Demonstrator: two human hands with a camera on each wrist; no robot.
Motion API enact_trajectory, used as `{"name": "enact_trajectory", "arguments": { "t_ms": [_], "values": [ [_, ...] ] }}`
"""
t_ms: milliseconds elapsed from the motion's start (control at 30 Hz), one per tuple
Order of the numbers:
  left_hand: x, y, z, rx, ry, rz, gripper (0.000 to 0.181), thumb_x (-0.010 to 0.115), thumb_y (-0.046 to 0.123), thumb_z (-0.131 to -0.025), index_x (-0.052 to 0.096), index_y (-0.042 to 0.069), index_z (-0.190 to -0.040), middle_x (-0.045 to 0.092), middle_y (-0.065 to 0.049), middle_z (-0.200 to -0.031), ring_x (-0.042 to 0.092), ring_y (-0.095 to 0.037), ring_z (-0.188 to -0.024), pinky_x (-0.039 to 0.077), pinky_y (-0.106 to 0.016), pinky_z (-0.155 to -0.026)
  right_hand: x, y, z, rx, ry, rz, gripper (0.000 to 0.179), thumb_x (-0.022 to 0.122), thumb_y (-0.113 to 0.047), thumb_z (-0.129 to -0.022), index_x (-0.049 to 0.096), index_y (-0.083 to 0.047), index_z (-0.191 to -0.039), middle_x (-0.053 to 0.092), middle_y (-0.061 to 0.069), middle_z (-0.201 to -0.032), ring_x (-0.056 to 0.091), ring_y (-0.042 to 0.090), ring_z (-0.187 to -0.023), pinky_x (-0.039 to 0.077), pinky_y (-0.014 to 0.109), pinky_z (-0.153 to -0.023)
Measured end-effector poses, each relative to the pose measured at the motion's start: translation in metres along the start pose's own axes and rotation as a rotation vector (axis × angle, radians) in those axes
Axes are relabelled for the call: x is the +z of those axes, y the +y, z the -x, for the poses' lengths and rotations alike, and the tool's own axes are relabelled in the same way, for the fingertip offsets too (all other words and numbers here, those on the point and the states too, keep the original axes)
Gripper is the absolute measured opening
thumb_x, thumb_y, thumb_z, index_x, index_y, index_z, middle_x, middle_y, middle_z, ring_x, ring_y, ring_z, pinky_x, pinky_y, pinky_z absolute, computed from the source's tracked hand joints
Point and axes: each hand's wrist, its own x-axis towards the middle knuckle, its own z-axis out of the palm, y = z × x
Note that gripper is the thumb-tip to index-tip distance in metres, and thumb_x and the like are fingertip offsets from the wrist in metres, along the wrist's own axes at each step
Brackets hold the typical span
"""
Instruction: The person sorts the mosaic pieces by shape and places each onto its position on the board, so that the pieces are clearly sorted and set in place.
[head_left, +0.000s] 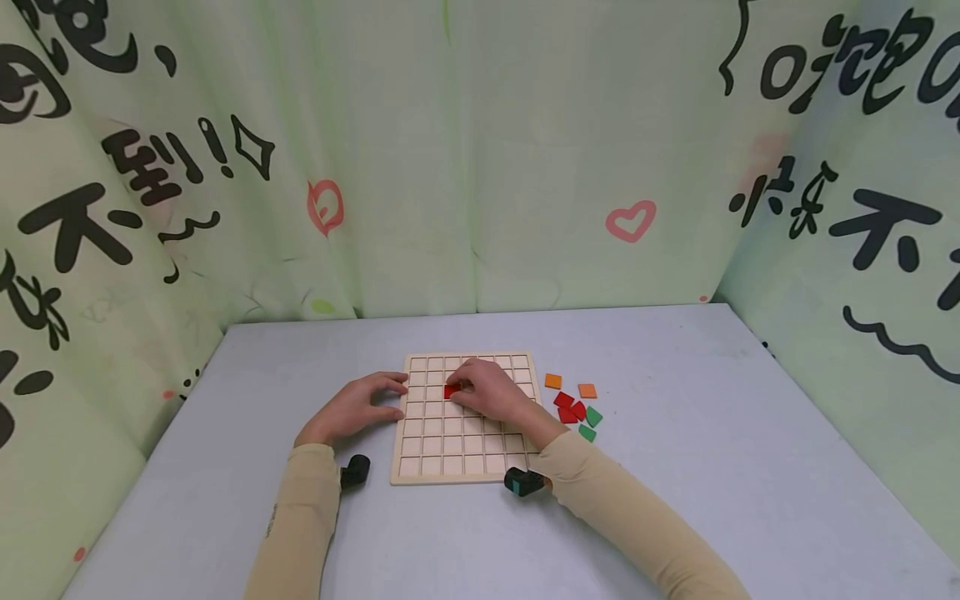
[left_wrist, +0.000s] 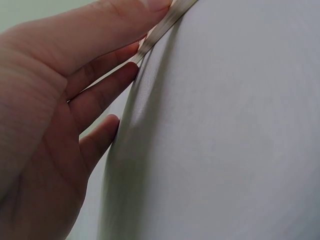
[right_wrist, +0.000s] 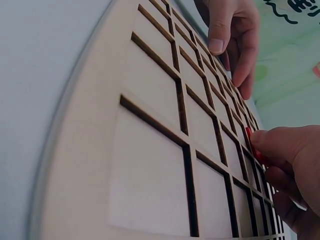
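Note:
A pale wooden grid board point(head_left: 432, 447) with raised dividing lines lies flat on the table. My right hand point(head_left: 491, 390) reaches over its upper middle. There it pinches a small red tile point(head_left: 450, 391) between thumb and fingertips, at one of the grid's cells. In the right wrist view the red tile point(right_wrist: 254, 142) is partly covered by the fingers, so whether it is seated in the cell is unclear. At the board's left edge, my left hand point(head_left: 362, 408) touches the rim with thumb and fingertips, its fingers spread and fairly straight, as the left wrist view also shows.
Right of the board lie loose tiles: orange tiles point(head_left: 552, 381), several red tiles point(head_left: 567, 415) close together, and green tiles point(head_left: 593, 417). The table point(head_left: 712, 467) has a white cover. Printed curtains point(head_left: 540, 167) stand along its back and sides.

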Motion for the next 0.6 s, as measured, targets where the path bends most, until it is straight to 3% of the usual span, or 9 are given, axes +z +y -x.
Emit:
{"name": "enact_trajectory", "arguments": {
  "t_ms": [600],
  "values": [
    [0.0016, -0.0028, -0.0015, -0.028, 0.001, 0.006, 0.037, 0.078, 0.021, -0.084, 0.067, 0.009, -0.118, 0.05, -0.005, -0.145, 0.037, -0.029, -0.139, 0.03, -0.049, -0.114, -0.0004, 0.0002, 0.0011, -0.013, 0.008, -0.007, 0.019, 0.068, -0.011, -0.092, 0.073, -0.005, -0.109, 0.065, 0.007, -0.105, 0.06, 0.023, -0.098, 0.05, 0.038, -0.088]
  ]
}}
